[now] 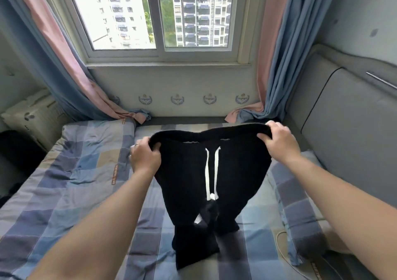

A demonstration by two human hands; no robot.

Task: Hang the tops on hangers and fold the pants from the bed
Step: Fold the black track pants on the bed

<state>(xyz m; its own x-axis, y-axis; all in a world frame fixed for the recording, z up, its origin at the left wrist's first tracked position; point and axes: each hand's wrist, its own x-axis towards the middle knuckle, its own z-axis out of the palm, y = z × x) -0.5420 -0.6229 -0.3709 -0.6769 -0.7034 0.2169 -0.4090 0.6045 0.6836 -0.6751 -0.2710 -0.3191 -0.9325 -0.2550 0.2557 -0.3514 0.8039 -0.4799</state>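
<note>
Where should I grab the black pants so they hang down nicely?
By the waistband, one hand at each end, coming in from the sides, as the left hand and right hand do. It is the wide, thick top edge, so the legs hang below it.

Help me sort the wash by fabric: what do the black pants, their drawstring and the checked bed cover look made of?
The black pants: likely soft matte knit, fleece or jersey; they hang limp, waistband thick. The drawstring: white flat cord, probably cotton or polyester. The checked bed cover: thin woven cloth, perhaps cotton; fine creases, no sheen.
</note>
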